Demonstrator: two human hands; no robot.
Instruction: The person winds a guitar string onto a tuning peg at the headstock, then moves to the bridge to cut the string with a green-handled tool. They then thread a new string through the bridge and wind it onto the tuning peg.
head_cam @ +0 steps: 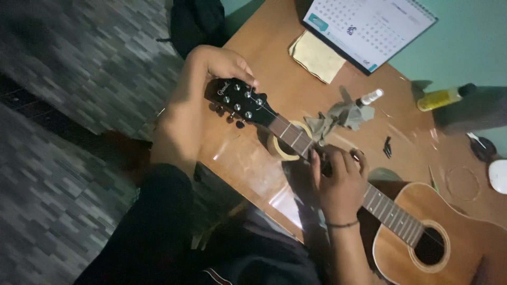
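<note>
Home room, likely: wooden desk (264, 47), desk calendar (369, 29), teal wall (465, 42), patterned tile floor (63, 79).

The guitar neck (296, 138) crosses the bench (264, 47) slantwise, blocking passage from near edge to back. Behind it, a grey cloth (338, 116), small white-capped bottle (369, 97) and tape roll (282, 142) crowd the middle. Bare bench lies between the headstock (240, 100) and the yellow pad (316, 55). The calendar (369, 29) closes the back; the yellow bottle (441, 97) stands well right.
</note>
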